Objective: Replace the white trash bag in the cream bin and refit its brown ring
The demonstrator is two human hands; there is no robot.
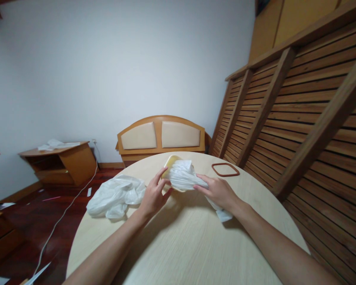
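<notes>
A pale yellow container [172,160] with a rounded rim is held tilted above the table, partly wrapped in a thin white plastic bag [182,174]. My left hand [156,194] grips the container's left side, fingertips at its rim and thumb below. The bag is drawn taut in folds across the container. On the right, my right hand [216,192] pinches the bag's gathered end, and a loose tail of it hangs below the palm. The container's inside is mostly hidden by the bag.
Another crumpled white plastic bag [117,196] lies at the left of the round table [195,253]. A brown rounded-square ring [225,170] rests at the back right. Beyond stand a headboard [160,134], a low desk [59,162] and slatted wooden panels [284,111]. A cable [63,209] crosses the floor.
</notes>
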